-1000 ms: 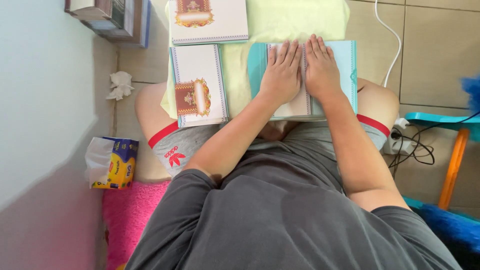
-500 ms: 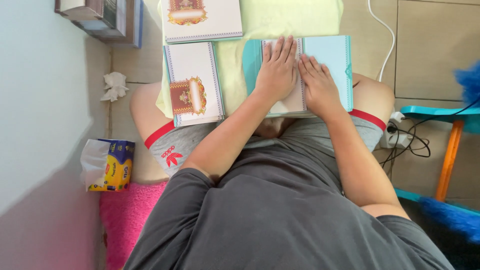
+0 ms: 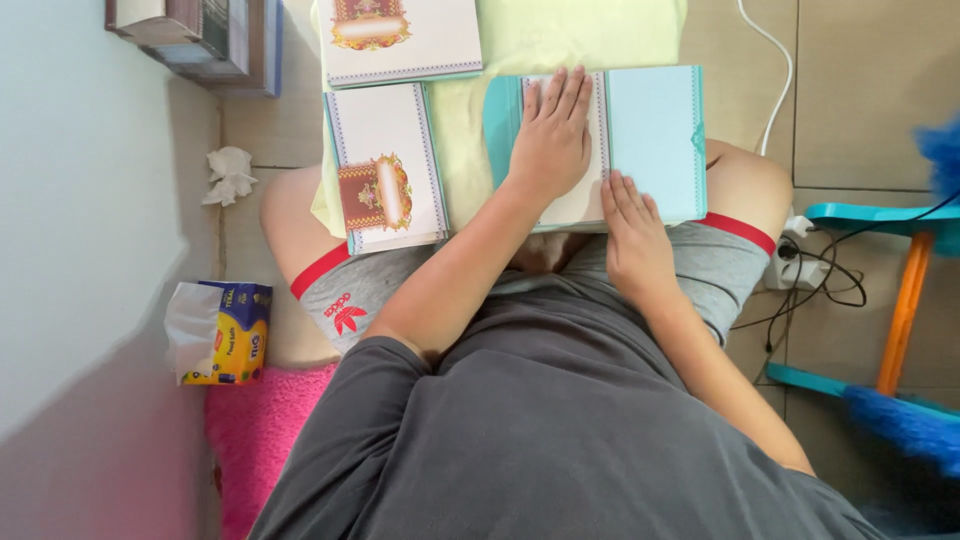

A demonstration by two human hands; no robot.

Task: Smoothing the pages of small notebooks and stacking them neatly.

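- Far to the left of the pale blue card [image 3: 650, 135], a tissue pack [image 3: 222, 332] sits on the floor by the wall, with a crumpled tissue [image 3: 229, 175] above it; both are well apart from the work.
- Closer in, still left of the blue card, 2 white cards with red-and-gold emblems: the near one [image 3: 385, 165] rests on the thigh and the yellow-green cloth [image 3: 520, 40], its lower edge hanging past the cloth. A shift of that leg could tip it off, I judge.
- The left hand [image 3: 552, 135] lies flat on the blue card's left half, fingers straight and together, pressing, gripping nothing.
- The blue card itself lies across the lap, partly unfolded over white sheets.
- The right hand [image 3: 632, 240] sits at the card's lower edge, fingers loosely spread, fingertips on the white sheet, holding nothing as far as I can see.
- Risk here: uneven pressure on a soft lap could crease the fold crooked or let the sheets slip.
- Right of the blue card, a white cable [image 3: 775, 75] and power strip [image 3: 795, 262] lie on the tiles, near the knee.
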